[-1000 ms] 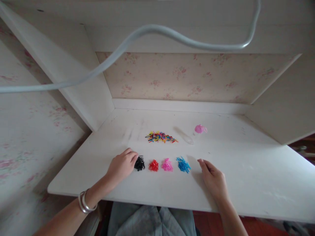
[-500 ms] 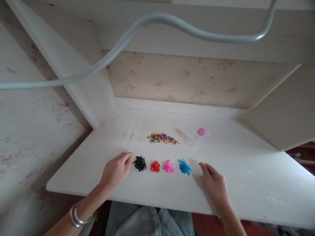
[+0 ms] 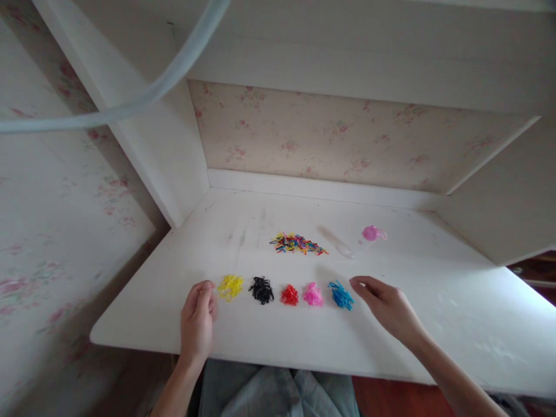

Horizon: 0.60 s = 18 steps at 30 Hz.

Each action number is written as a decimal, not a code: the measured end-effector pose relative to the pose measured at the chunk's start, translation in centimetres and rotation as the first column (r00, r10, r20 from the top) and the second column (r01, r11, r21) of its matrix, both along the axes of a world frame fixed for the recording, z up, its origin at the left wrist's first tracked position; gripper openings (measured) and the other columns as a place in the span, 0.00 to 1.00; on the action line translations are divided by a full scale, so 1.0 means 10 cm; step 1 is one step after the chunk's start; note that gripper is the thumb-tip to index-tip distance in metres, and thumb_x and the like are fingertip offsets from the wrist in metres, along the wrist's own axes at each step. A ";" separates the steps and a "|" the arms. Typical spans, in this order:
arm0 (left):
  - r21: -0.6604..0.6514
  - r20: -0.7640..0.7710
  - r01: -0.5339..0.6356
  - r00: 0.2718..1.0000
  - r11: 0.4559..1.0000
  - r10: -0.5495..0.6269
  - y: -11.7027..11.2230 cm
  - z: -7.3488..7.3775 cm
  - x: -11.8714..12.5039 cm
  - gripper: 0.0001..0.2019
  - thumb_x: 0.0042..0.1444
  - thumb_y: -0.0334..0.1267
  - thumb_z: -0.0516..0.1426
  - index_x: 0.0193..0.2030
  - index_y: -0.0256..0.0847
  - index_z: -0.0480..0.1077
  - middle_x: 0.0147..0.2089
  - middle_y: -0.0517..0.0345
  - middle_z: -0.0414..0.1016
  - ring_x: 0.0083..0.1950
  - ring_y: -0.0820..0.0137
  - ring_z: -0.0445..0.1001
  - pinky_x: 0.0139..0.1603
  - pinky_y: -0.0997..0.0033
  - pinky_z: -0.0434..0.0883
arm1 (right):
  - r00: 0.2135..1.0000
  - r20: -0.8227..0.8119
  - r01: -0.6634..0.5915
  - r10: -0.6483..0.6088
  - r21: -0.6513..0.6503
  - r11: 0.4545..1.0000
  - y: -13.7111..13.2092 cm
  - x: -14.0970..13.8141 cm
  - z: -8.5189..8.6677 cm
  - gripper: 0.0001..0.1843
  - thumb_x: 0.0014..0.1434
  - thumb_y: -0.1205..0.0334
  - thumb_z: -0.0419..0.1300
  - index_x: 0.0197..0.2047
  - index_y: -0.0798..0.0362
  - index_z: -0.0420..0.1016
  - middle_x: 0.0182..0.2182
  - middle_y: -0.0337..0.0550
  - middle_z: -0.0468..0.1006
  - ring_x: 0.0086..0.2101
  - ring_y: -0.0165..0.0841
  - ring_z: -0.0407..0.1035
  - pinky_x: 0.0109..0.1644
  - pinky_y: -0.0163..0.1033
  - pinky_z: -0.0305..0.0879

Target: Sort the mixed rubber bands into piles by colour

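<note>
Five small heaps of tiny rubber bands lie in a row on the white desk (image 3: 434,324): yellow (image 3: 230,286), black (image 3: 261,289), red (image 3: 289,295), pink (image 3: 313,294) and blue (image 3: 341,295). Behind them lies a mixed-colour heap (image 3: 297,244). My left hand (image 3: 197,318) rests on the desk just left of the yellow heap, fingers loosely curled, holding nothing. My right hand (image 3: 386,307) hovers just right of the blue heap, fingers stretched toward it and empty.
A clear plastic tube (image 3: 339,243) and its pink cap (image 3: 372,233) lie behind the row on the right. White cabinet walls close in the desk at left, back and right. A pale hose (image 3: 143,98) hangs across the upper left.
My left hand drew back to the left and toward me, uncovering a yellow heap left of the black one. My right hand lifted slightly toward the blue heap. The camera view shifted left.
</note>
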<state>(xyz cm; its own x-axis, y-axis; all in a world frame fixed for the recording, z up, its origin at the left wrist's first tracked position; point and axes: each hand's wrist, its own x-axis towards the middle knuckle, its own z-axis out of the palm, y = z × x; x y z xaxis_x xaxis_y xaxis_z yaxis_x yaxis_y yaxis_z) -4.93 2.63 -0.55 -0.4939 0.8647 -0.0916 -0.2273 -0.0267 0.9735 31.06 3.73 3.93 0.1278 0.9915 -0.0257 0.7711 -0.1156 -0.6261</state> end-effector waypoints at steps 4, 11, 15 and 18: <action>-0.024 0.030 0.004 1.000 1.000 -0.004 0.01 -0.02 0.00 0.12 0.51 0.46 0.57 0.34 0.39 0.68 0.21 0.69 0.54 0.20 0.82 0.51 0.17 0.85 0.51 | 0.956 0.181 -0.245 0.231 0.057 0.968 0.33 -0.70 0.28 0.20 0.59 0.48 0.48 0.42 0.47 0.76 0.19 0.35 0.71 0.20 0.26 0.63 0.26 0.30 0.55; -0.071 -0.112 0.044 0.992 0.996 -0.052 0.00 -0.05 -0.03 0.16 0.50 0.51 0.57 0.35 0.38 0.69 0.21 0.67 0.59 0.21 0.80 0.57 0.20 0.81 0.57 | 0.702 0.597 -0.369 0.389 -0.162 0.915 1.06 -1.59 0.25 0.20 0.63 0.54 0.43 0.50 0.43 0.73 0.40 0.45 0.77 0.39 0.38 0.71 0.39 0.40 0.63; -0.079 -0.247 0.043 0.967 0.996 -0.062 0.00 -0.03 -0.04 0.21 0.49 0.55 0.55 0.35 0.36 0.71 0.19 0.66 0.60 0.20 0.79 0.59 0.19 0.79 0.57 | 0.659 0.626 -0.365 0.417 -0.219 0.905 1.26 -1.78 0.15 0.19 0.62 0.59 0.45 0.47 0.51 0.75 0.40 0.54 0.77 0.42 0.43 0.71 0.42 0.45 0.64; -0.058 -0.292 0.039 0.955 0.998 -0.054 0.01 -0.02 -0.04 0.21 0.50 0.55 0.55 0.37 0.37 0.72 0.20 0.63 0.64 0.22 0.76 0.63 0.20 0.78 0.61 | 0.641 0.637 -0.358 0.428 -0.246 0.901 1.29 -1.84 0.09 0.19 0.62 0.62 0.45 0.46 0.56 0.75 0.42 0.60 0.76 0.44 0.43 0.70 0.44 0.46 0.64</action>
<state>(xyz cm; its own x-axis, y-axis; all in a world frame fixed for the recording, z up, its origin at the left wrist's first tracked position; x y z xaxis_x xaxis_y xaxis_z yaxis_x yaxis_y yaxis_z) -5.29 2.74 -0.76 -0.4652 0.8852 0.0072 0.0689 0.0280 0.9972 12.64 16.66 4.84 -0.2553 0.9497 -0.1812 0.9608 0.2702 0.0627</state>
